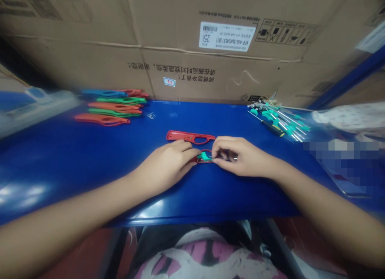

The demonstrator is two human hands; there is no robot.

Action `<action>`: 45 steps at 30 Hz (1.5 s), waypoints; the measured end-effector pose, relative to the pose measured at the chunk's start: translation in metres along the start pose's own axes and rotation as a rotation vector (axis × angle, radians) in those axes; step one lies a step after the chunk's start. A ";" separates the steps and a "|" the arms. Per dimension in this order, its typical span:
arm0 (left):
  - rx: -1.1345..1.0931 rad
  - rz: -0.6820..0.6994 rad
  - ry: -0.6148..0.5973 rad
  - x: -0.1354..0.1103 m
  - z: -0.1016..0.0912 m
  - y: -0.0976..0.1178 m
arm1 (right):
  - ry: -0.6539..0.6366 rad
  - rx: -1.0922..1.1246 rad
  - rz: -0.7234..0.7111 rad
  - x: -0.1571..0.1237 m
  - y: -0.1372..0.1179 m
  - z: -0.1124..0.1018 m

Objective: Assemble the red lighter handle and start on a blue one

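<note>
While a row of blue, red, green and orange casings [111, 119] lies at the far left of the blue table [216, 198], we see the left hand [168, 162] nearer the middle, its thumb and forefinger clamped on the left part of a red shell [205, 162]. Just behind these fingers lies a second red shell [177, 135], roughly parallel. Between both hands' fingertips, we find a green piece [206, 155] inside the held shell. The right hand [240, 156] has its thumb and forefinger curled close together at that shell's right side; we cannot tell what they grip. Farther right, we see a yellow-and-black screwdriver [273, 129] beside a heap of teal parts with metal rods [292, 130].
</note>
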State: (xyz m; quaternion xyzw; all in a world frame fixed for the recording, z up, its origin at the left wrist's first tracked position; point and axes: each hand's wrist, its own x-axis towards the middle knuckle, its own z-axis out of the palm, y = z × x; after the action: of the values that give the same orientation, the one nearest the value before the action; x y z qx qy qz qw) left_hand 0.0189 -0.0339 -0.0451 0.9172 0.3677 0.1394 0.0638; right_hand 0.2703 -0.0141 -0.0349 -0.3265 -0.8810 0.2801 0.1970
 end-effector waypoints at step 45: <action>-0.128 -0.005 0.065 0.002 -0.001 -0.007 | 0.613 -0.714 0.832 -0.029 0.122 -0.106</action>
State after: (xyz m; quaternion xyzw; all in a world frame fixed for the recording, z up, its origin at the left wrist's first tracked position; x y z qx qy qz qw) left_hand 0.0157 -0.0271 -0.0455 0.9053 0.3623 0.1924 0.1107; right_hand 0.4037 0.0815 -0.0345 -0.7532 -0.6228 -0.0844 0.1940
